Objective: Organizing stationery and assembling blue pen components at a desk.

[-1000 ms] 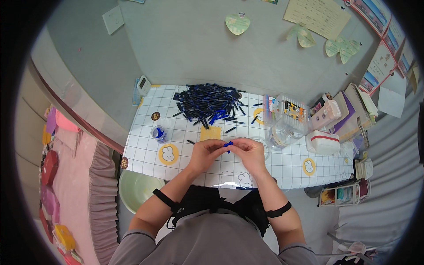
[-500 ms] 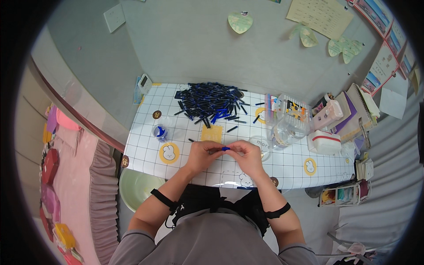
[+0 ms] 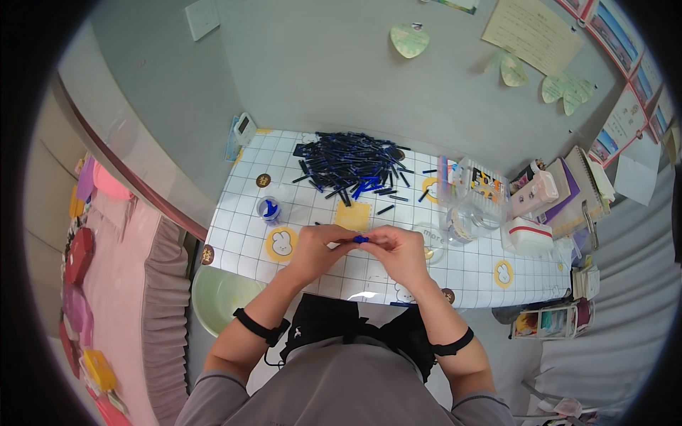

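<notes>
Both hands meet above the front part of the table, fingertips pinched together. My left hand and my right hand hold a small bright-blue piece between them; the fingers cover most of it, so its kind does not show. Beyond them lies a heap of thin dark tubes, black and blue, resembling ink cartridges. Several loose tubes lie around its edge, one of them a single dark tube. Left of my hands, a small clear cup contains bright-blue pieces. A yellow square is just past my fingers.
The table has a white grid cover and backs onto a grey wall. At its right stand clear containers, a white case and notebooks. A pale green basin sits below the left edge, near a pink bed.
The view has turned a little, so the table and heap appear farther right. Both hands keep pinching the small blue piece, with hardly any change in the fingers.
</notes>
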Available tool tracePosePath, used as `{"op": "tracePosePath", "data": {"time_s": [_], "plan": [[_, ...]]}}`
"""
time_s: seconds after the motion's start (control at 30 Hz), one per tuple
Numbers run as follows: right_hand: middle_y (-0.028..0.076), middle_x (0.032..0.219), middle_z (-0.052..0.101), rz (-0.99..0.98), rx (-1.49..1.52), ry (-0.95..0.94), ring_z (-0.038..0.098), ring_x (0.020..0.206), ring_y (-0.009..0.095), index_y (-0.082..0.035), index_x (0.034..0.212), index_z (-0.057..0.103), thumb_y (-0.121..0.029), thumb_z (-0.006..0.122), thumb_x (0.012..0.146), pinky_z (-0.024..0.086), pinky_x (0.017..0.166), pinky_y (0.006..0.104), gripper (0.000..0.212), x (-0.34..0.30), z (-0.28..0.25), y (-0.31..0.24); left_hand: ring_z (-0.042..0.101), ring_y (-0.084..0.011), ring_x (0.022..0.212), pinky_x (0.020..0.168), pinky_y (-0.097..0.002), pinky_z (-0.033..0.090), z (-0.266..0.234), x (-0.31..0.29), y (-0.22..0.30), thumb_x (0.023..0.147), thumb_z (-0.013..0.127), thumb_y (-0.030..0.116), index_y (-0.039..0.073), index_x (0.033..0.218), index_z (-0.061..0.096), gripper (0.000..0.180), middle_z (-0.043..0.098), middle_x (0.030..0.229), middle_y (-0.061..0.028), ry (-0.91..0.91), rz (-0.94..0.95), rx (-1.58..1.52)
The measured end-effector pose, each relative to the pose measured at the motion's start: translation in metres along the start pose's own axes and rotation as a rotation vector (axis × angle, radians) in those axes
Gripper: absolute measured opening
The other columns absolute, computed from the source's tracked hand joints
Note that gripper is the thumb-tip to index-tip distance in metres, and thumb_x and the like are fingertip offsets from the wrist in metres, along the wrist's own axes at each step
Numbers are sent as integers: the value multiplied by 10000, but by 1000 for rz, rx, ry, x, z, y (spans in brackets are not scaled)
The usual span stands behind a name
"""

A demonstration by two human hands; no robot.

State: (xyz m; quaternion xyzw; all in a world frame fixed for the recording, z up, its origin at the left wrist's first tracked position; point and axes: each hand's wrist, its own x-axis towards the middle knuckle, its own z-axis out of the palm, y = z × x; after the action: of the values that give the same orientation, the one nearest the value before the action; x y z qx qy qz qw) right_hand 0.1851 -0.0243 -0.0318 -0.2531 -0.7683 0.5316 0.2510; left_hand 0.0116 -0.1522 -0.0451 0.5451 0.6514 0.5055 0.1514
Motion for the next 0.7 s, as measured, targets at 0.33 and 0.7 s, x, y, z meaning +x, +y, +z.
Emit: {"op": "tracePosePath", "data": {"time_s": [0.33,0.7], "plan": [[107,1039,802,-242,47,-151,804,961,176,21,1110,784,34,822,923,677,813,299,191,65,91,-63,827,-246,887,771,-315,671,-115,-17,2,878,863,-8,33,1146,828,273,823,1014,-121,250,116,173],[102,939,811,-339,-135,-126,778,902,263,-27,1042,793,-45,848,865,625,802,365,186,115,152,-49,806,-265,867,772,-329,652,-150,-14,-46,896,825,-46,5,1109,828,219,805,1019,-127,315,10,237]]}}
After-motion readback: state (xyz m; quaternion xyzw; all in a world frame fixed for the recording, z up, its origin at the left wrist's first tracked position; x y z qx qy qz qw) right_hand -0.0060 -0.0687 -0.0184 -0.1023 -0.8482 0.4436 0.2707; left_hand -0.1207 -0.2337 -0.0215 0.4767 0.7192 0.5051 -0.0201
